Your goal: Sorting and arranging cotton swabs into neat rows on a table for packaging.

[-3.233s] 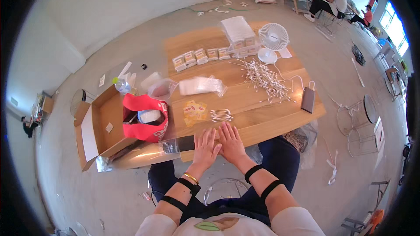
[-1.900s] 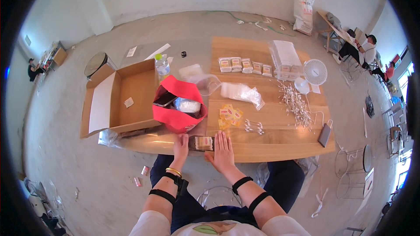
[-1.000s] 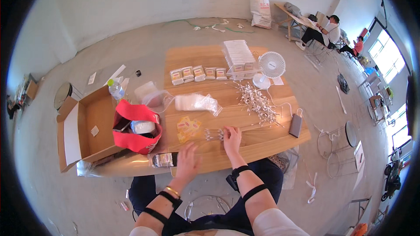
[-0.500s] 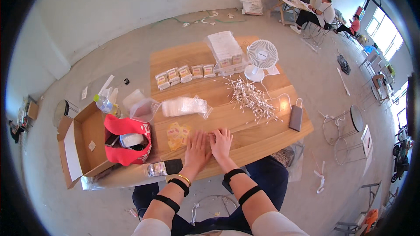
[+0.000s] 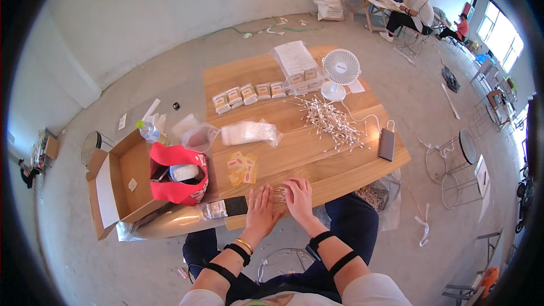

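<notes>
A small row of cotton swabs lies at the table's near edge, between my two hands. My left hand rests flat beside them, fingers stretched out and its side against their ends. On the other side, my right hand has its fingers bent and closed against the swabs. Just beyond my left hand lie several yellow printed cards. To its left is a small pack of swabs, next to a black flat piece. Farther off on the right spreads a loose heap of cotton swabs.
A white fan, a stack of clear packs and a row of small packets stand at the back. A grey power bank is on the right. Plastic bags, a red bag and an open carton are left.
My hands have moved apart, the right one lifting slightly and bending its fingers, so the swabs between them show. The whole view has shifted a little.
</notes>
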`<action>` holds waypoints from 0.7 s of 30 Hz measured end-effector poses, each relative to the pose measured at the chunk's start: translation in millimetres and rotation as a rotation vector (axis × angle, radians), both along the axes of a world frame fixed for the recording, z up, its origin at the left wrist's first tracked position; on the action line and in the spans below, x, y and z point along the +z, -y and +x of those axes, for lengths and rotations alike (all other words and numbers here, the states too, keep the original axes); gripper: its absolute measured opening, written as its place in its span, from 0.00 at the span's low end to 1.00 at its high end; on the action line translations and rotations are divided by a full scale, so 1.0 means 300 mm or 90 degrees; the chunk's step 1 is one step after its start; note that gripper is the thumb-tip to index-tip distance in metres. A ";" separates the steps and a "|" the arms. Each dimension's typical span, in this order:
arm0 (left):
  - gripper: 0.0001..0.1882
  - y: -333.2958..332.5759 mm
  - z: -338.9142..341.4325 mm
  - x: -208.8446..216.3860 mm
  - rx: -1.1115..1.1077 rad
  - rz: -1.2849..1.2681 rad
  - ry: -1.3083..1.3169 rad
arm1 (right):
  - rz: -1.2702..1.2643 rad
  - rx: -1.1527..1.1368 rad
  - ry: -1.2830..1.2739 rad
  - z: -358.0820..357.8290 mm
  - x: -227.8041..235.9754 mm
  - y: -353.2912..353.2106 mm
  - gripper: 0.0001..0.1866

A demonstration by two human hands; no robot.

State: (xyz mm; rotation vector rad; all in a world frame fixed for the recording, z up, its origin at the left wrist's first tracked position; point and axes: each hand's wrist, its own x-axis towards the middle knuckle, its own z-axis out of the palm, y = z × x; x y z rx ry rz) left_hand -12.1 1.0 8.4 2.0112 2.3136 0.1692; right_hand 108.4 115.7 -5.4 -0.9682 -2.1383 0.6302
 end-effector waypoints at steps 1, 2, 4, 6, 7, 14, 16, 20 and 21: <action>0.44 0.007 0.000 0.001 0.002 0.003 0.000 | 0.003 0.002 0.000 0.023 0.001 0.009 0.15; 0.43 0.012 -0.001 0.002 0.012 0.006 0.023 | 0.007 0.030 0.048 0.046 0.002 0.018 0.21; 0.43 0.018 -0.003 -0.004 0.019 0.011 0.049 | 0.014 0.055 0.099 0.084 0.014 0.040 0.28; 0.44 0.028 -0.021 -0.003 0.033 0.019 0.038 | 0.055 0.104 0.221 0.111 0.029 0.058 0.40; 0.44 0.033 -0.034 -0.001 0.031 0.020 0.039 | 0.056 0.102 0.221 0.116 0.038 0.065 0.40; 0.45 0.040 -0.070 -0.021 0.110 0.012 0.036 | 0.069 0.147 0.279 0.020 0.021 0.084 0.43; 0.46 0.032 -0.057 -0.026 0.089 -0.019 0.032 | 0.080 0.168 0.306 -0.015 0.001 0.094 0.42; 0.47 0.036 -0.058 -0.040 0.109 0.025 0.033 | 0.116 0.163 0.313 -0.032 -0.009 0.101 0.40; 0.47 0.038 -0.052 -0.031 0.113 0.014 0.031 | 0.114 0.161 0.318 -0.024 -0.007 0.106 0.40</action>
